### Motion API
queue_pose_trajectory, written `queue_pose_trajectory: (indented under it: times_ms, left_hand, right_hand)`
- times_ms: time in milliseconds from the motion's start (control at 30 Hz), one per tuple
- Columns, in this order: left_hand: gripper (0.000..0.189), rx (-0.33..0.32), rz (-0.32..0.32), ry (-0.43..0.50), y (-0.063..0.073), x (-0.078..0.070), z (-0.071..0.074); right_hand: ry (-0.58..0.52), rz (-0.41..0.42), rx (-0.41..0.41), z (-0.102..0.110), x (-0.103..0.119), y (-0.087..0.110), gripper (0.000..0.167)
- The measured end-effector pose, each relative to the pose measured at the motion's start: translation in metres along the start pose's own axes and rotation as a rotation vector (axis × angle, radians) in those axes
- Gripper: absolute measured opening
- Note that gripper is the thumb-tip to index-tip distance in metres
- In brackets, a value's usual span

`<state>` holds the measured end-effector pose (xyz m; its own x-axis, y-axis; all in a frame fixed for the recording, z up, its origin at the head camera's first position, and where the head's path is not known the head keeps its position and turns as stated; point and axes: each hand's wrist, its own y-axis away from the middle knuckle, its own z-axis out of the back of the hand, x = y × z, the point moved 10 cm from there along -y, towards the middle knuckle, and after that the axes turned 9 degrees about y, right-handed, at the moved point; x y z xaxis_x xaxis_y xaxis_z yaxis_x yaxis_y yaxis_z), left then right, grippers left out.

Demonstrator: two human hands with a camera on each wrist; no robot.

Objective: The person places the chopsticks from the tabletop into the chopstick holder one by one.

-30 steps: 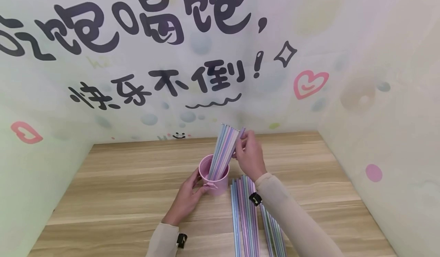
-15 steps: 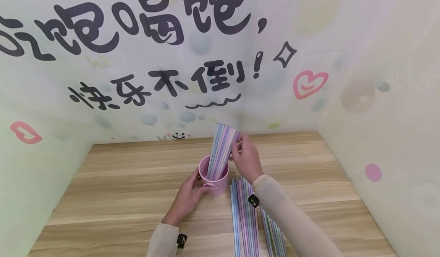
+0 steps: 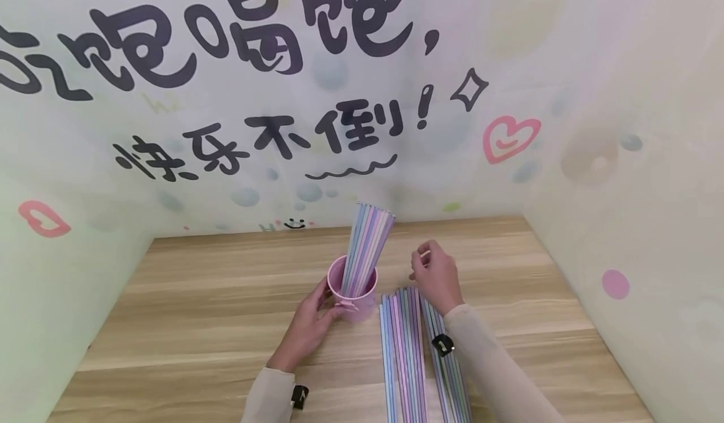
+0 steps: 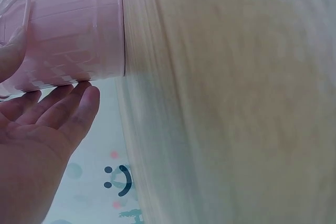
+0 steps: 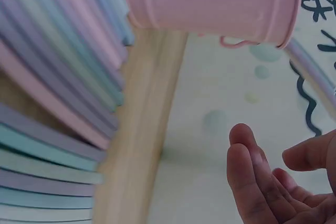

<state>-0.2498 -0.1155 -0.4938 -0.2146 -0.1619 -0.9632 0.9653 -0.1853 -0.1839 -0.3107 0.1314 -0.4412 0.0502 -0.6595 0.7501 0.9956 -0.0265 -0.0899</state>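
A small pink bucket [image 3: 356, 310] stands on the wooden table, a bundle of long thin pastel sticks [image 3: 369, 247] leaning to the right inside it. My left hand [image 3: 308, 329] holds the bucket from the left, thumb on its front and fingers along its side; in the left wrist view those fingers [image 4: 79, 111] lie against the pink wall. To the right of the bucket, my right hand [image 3: 438, 275] hovers with loosely bent fingers and nothing between them. Below it lie more pastel sticks [image 3: 404, 354] in rows, partly covered by the right forearm.
Walls with printed lettering [image 3: 271, 134] and hearts enclose the wooden table [image 3: 226, 285] at the back and sides. In the right wrist view, a wire loop [image 5: 236, 41] sticks out from the bucket near its rim.
My right hand has let go of the sticks in the bucket and moved right and toward me, above the loose rows. The left hand and the bucket have stayed in place.
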Motion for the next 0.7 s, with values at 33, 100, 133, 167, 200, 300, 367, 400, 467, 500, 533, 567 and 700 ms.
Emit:
queue_pose_trajectory:
  times_ms: [33, 100, 133, 167, 200, 300, 367, 400, 467, 500, 533, 567, 700]
  left_hand:
    - [0.075, 0.0, 0.0, -0.002, 0.0, 0.0, 0.0]
    - [0.074, -0.002, 0.002, -0.004, 0.0, 0.001, 0.0]
    - [0.074, -0.004, 0.003, -0.007, 0.0, 0.0, 0.0]
    - [0.074, -0.005, -0.004, -0.005, 0.0, 0.0, 0.0]
    - [0.074, -0.008, -0.009, -0.004, 0.0, -0.001, 0.001]
    - [0.073, -0.01, -0.015, -0.002, 0.0, -0.002, 0.001]
    - [0.073, -0.008, -0.02, 0.0, 0.0, -0.002, 0.001]
    - [0.073, -0.006, -0.019, 0.0, 0.0, -0.002, 0.001]
    - [0.073, -0.002, -0.021, 0.001, 0.0, -0.002, 0.001]
    - [0.072, 0.001, -0.025, 0.004, 0.0, -0.002, 0.001]
    - [0.072, 0.003, -0.024, 0.005, 0.0, -0.002, 0.0]
    - [0.072, 0.005, -0.024, 0.007, 0.0, -0.001, 0.0]
    - [0.073, 0.005, -0.03, 0.009, 0.0, -0.001, 0.0]
  right_hand:
    - [0.01, -0.014, 0.009, 0.0, -0.007, 0.001, 0.017]
    - [0.033, -0.04, 0.023, 0.0, -0.02, 0.003, 0.015]
    - [0.043, -0.052, 0.03, 0.001, -0.027, 0.004, 0.014]
    - [0.055, -0.065, 0.036, 0.001, -0.034, 0.005, 0.014]
    - [0.063, -0.083, 0.044, 0.002, -0.041, 0.006, 0.014]
    - [0.088, -0.125, 0.059, 0.006, -0.059, 0.009, 0.013]
    - [0.109, -0.14, 0.067, 0.008, -0.069, 0.01, 0.014]
    - [0.118, -0.143, 0.07, 0.009, -0.074, 0.011, 0.014]
    - [0.141, -0.146, 0.078, 0.011, -0.081, 0.012, 0.014]
    - [0.15, -0.146, 0.082, 0.012, -0.085, 0.013, 0.014]
    - [0.157, -0.144, 0.086, 0.012, -0.087, 0.013, 0.013]
    - [0.161, -0.145, 0.091, 0.012, -0.09, 0.014, 0.013]
    - [0.194, -0.152, 0.117, 0.011, -0.097, 0.017, 0.01]
